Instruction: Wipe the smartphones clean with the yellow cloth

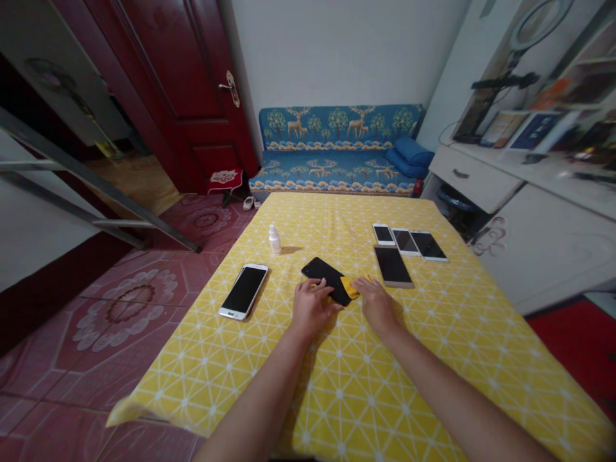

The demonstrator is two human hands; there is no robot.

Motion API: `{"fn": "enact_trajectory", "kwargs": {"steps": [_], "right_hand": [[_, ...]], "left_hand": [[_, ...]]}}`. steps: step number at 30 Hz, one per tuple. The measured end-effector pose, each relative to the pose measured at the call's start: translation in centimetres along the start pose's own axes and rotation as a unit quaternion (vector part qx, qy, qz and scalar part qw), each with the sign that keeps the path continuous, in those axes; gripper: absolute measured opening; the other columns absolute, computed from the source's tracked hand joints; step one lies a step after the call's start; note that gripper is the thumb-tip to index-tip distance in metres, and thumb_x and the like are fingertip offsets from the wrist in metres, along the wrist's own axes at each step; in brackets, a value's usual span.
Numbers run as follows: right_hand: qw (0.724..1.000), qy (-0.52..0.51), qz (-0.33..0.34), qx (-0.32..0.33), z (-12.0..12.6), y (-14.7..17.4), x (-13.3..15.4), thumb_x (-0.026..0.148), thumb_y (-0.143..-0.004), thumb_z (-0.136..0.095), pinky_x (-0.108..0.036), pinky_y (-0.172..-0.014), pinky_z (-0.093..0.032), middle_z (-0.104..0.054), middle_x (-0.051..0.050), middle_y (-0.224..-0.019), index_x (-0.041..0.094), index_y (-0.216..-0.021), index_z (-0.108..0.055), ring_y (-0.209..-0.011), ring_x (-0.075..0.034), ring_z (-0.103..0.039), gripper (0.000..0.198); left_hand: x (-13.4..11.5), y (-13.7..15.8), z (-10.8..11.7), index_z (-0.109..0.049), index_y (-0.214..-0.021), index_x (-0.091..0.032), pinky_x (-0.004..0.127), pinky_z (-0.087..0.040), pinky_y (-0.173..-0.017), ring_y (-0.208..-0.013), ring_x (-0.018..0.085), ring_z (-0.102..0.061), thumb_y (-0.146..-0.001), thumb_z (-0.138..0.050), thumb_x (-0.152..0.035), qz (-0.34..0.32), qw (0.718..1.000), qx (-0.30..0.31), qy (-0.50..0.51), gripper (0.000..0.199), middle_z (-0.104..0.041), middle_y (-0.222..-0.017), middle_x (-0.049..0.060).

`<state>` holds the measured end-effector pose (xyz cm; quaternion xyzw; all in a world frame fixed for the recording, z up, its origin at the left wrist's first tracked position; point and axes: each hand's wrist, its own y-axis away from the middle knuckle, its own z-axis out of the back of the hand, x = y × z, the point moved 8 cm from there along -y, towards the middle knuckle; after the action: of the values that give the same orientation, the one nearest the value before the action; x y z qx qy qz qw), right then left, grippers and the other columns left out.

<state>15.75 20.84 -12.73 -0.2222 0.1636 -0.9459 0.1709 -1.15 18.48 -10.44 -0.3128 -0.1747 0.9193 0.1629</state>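
A black smartphone (321, 269) lies at a slant on the yellow patterned tablecloth, in front of me. My left hand (312, 307) grips its near left side, with curled fingers over the face and the thumb by the lower edge. My right hand (378, 307) pinches a small yellow cloth (348, 287), which touches the phone's right end. Part of the cloth is hidden under the fingers. Beyond the phone, a small white spray bottle (274, 241) stands upright. To the left lies a white-framed phone (245, 290) with a dark screen.
Right of my hands lies a gold-edged phone (393, 266). Behind it are three white phones: a small one (384, 234), a middle one (405, 242) and a larger one (428, 246). A blue sofa (332, 157) stands past the table, a white cabinet (534, 237) at right.
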Motion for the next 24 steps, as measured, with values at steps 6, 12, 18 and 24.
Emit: {"fn": "enact_trajectory", "kwargs": {"steps": [6,12,18,24], "right_hand": [[1.000,-0.017,-0.005,0.005,-0.1,-3.1,-0.8,-0.005,-0.077,-0.042,-0.044,-0.112,-0.035,-0.070,-0.004,-0.118,0.025,-0.111,-0.071,-0.119,-0.019,-0.060,0.053],[0.999,-0.027,-0.043,-0.009,-0.3,-4.3,-1.5,0.001,-0.083,-0.043,-0.042,-0.102,-0.046,-0.072,-0.004,-0.114,0.025,-0.106,-0.073,-0.112,-0.020,-0.065,0.044],[0.996,-0.032,-0.076,-0.016,0.5,-3.0,-1.7,0.010,-0.085,-0.050,-0.037,-0.088,-0.055,-0.075,-0.002,-0.107,0.028,-0.104,-0.075,-0.096,-0.021,-0.070,0.036],[0.997,-0.036,-0.060,-0.009,1.7,0.5,-0.3,0.008,-0.085,-0.050,-0.044,-0.102,-0.047,-0.073,-0.002,-0.109,0.031,-0.103,-0.074,-0.107,-0.022,-0.068,0.037]], "left_hand": [[1.1,-0.1,0.4,-0.076,-0.095,-0.025,0.039,-0.049,-0.089,-0.092,0.020,-0.064,-0.073,-0.075,-0.020,0.050,0.997,-0.050,0.019,0.023,-0.071,-0.093,0.005],[1.0,-0.3,-0.3,-0.074,-0.094,-0.020,0.035,-0.051,-0.091,-0.097,0.019,-0.064,-0.074,-0.072,-0.011,0.039,0.995,-0.035,0.082,0.022,-0.073,-0.094,0.005],[0.9,-0.1,-0.3,-0.073,-0.096,-0.022,0.036,-0.051,-0.092,-0.101,0.020,-0.064,-0.078,-0.069,-0.013,0.057,0.996,-0.028,0.065,0.021,-0.073,-0.098,0.003],[0.6,-0.1,0.0,-0.073,-0.096,-0.023,0.033,-0.053,-0.086,-0.096,0.019,-0.064,-0.078,-0.069,-0.013,0.069,0.996,-0.026,0.058,0.021,-0.073,-0.096,0.002]]}}
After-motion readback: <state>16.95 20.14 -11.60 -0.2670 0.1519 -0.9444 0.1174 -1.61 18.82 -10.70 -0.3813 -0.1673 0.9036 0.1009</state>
